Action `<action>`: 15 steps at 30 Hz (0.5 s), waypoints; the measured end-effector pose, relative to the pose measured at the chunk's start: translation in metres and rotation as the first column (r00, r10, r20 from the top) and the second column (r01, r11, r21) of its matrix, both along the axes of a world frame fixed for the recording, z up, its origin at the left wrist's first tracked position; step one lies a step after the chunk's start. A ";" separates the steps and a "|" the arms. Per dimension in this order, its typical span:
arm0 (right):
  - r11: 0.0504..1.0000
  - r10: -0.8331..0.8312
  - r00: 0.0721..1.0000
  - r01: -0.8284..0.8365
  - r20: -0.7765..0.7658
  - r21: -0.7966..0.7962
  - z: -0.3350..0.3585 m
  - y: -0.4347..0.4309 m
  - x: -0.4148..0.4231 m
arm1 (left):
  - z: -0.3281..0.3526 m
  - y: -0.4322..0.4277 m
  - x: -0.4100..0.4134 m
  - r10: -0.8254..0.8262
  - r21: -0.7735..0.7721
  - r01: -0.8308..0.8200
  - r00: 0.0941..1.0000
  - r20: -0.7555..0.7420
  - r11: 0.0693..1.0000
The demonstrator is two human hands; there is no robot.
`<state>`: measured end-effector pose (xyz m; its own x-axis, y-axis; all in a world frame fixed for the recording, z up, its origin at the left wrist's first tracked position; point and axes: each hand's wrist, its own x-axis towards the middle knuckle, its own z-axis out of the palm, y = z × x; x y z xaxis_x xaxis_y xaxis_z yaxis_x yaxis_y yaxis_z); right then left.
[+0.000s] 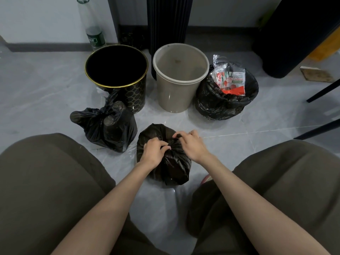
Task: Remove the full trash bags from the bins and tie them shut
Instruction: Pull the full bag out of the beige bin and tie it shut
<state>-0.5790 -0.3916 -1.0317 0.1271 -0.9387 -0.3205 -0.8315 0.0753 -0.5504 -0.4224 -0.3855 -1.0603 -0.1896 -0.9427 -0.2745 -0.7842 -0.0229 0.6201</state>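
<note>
While a tied bag [104, 126] lay beside the black bin [117, 74], the left hand [154, 151] and right hand [191, 144] pinched the gathered neck of the near bag [165, 162].

I see soft, even light here, not very bright. The gray floor [46, 85] shines a little, with pale streaks of glare. Shadows are faint. Inside the black bin [116, 67] it is too dark to see. Straight lines bend near the edges. Most things look sharp.
</note>
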 end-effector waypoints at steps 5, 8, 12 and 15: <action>0.973 0.225 0.942 -0.228 -0.249 0.016 -0.004 0.002 0.003 | 0.003 -0.002 0.000 0.076 -0.053 -0.077 0.997 -0.019 0.996; 0.978 0.059 0.992 -0.079 0.110 0.191 0.002 0.000 0.007 | 0.000 -0.001 0.001 0.068 -0.037 -0.068 0.998 0.003 0.997; 0.904 -0.409 0.686 0.214 0.602 0.370 0.016 -0.001 0.006 | 0.000 0.002 0.003 0.021 -0.022 -0.022 1.000 -0.021 1.000; 0.937 -0.339 0.762 0.219 0.552 0.273 0.013 -0.003 0.001 | 0.001 0.006 0.001 -0.007 -0.010 0.007 0.999 -0.040 1.000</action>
